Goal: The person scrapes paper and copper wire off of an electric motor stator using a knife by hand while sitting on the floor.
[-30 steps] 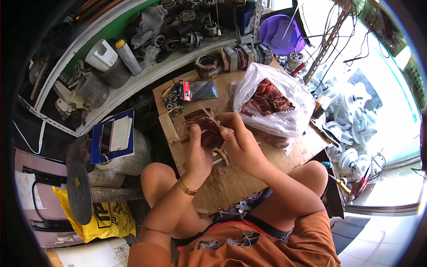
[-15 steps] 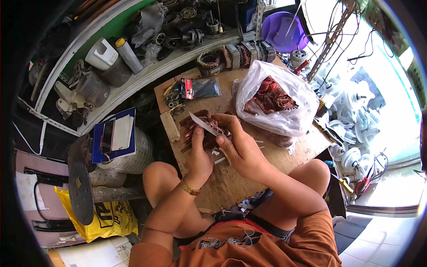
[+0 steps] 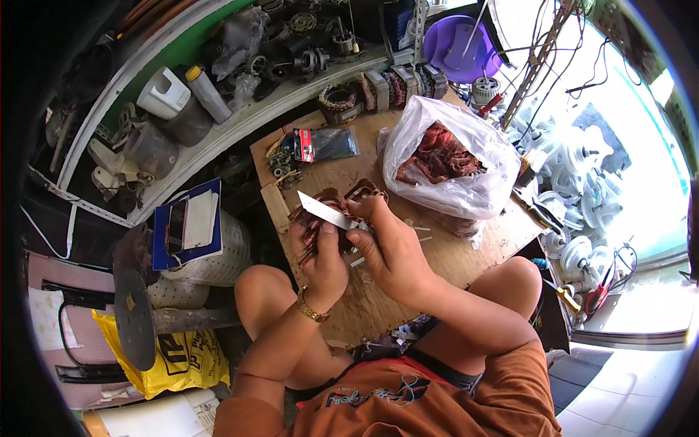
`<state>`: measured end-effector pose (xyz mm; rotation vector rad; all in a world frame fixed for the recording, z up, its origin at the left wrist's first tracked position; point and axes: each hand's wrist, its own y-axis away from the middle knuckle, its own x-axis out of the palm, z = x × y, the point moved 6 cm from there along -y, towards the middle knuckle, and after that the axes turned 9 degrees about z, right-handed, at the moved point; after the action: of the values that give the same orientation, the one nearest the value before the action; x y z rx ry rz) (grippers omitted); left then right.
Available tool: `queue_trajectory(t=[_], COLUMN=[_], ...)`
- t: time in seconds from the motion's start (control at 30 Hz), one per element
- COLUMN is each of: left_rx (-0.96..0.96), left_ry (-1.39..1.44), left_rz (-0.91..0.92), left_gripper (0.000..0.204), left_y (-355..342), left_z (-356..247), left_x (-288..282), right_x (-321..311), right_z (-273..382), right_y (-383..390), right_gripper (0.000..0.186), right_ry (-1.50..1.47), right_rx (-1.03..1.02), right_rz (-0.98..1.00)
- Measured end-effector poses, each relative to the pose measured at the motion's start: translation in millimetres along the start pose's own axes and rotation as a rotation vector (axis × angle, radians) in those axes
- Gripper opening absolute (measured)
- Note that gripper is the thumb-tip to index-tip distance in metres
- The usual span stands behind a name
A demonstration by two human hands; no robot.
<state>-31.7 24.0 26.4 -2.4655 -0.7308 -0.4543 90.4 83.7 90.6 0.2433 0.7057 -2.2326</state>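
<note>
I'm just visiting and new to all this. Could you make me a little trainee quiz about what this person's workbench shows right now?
1. Which hand holds the pale blade?
2. True or false: the white plastic bag on the wooden table is open, with reddish strands showing inside.
3. The left hand holds: (a) a bottle; (b) a bundle of brown strands; (c) a pair of pliers.

Key
1. The right hand.
2. True.
3. b.
</note>
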Motion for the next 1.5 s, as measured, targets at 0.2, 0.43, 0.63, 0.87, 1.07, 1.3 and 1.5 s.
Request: queue_trajectory(t=[0.2,0.43,0.63,0.87,1.07,1.3,1.5], left_rx=[0.28,0.091,0.26,-0.442,-0.628,-0.666,-0.509], left_ry=[-0.566,-0.309,-0.53,0.115,0.254,0.364,0.196], left_rz=[0.137,0.015,0.103,-0.081,-0.055,-0.04,0.09], left_gripper=[0.017,0.025,0.019,0.027,0.035,0.034,0.031], left_y=[-2.2,-6.5,-2.1,-17.8,-13.7,-11.4,-4.9], left_z=[-27.6,-23.8,-20.3,18.0,27.5,35.8,37.5], left_x=[18.3,10.1,28.4,-1.7,-7.8,-9.0,-13.8], right_x=[3.0,-1.6,-0.1,-20.6,-27.1,-21.9,-4.1], right_z=[-13.2,2.4,-12.8,-68.9,-56.8,-47.7,-35.5], right_y=[-6.3,-2.4,-7.3,-16.5,-16.8,-17.1,-16.3], right_gripper=[0.019,0.018,0.017,0.057,0.051,0.04,0.034], right_ry=[-0.252,0.02,-0.048,-0.314,-0.277,0.216,0.347], right_rx=[0.181,0.019,0.09,0.375,0.422,0.074,-0.007], right_rz=[0.044,-0.005,-0.081,0.147,0.304,0.033,0.081])
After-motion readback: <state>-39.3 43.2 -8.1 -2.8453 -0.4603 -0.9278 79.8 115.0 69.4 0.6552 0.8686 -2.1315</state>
